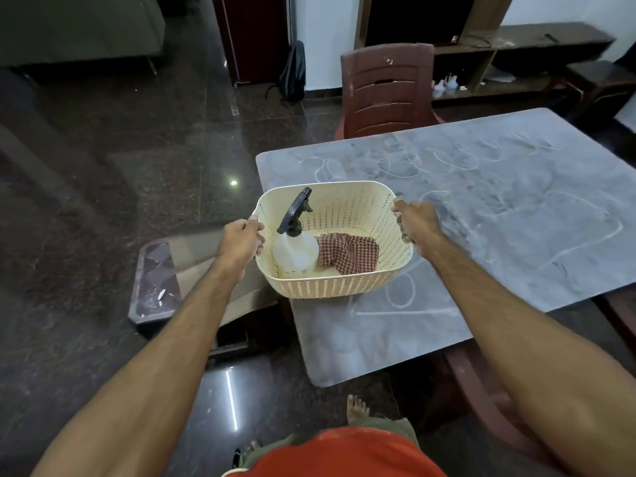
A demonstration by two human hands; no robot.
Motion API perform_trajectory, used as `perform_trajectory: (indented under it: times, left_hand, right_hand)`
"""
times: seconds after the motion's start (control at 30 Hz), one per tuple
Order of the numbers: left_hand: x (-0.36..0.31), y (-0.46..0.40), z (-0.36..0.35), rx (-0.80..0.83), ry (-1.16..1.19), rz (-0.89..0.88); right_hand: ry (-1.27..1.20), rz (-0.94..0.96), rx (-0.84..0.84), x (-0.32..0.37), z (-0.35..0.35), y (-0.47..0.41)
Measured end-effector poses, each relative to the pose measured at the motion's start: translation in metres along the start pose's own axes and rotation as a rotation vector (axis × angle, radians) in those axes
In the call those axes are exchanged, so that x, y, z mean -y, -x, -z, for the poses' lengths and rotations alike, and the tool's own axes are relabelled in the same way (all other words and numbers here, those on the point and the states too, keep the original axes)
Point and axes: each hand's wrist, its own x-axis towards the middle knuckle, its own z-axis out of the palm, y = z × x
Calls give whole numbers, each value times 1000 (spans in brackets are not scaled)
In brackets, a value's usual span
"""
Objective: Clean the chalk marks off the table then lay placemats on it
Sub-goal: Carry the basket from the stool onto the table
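- A grey table (481, 208) with white chalk marks (444, 163) all over it: loops, curls and long lines, plus dusty smears.
- On the near left corner of the table, a cream basket (344, 287) full of little holes, partly sticking out past the table edge. Cannot tell if sitting on the top or held just above it.
- Inside the basket, a white spray bottle (295, 251) with a black top, leaning to the left.
- Right beside the bottle, touching it, a red and white checked cloth (347, 254), crumpled on the basket floor.
- Left hand (241, 241) curled round the left rim of the basket, thumb on top.
- Right hand (414, 220) curled round the right rim, fingers tucked over the outside.
- Behind the table, a dark red plastic chair (387, 91), pushed up close to the far edge.
- To the left, lower down, a small dark side table (155, 280).
- Underneath, a shiny dark floor (120, 149).
- Far back, a black bag (292, 72) leaning on a white wall.
- At the bottom, an orange shirt (344, 456) and a bare foot (357, 407).
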Motion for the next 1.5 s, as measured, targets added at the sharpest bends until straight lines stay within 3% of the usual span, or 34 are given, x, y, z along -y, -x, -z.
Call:
perform_trajectory:
  times: [0.27,0.53,1.13,1.5]
  left_hand:
    - [-23,-35,-107,-48,-11,32]
    - [-47,-75,-157,-128,-22,52]
    - [-56,-126,-179,-193,-149,30]
    - [-52,-125,-181,-201,-95,47]
  right_hand:
    - [80,11,3,5,60,-101]
    - [138,53,48,15,63,-176]
    - [128,54,54,18,43,-232]
    - [151,50,-7,20,36,-243]
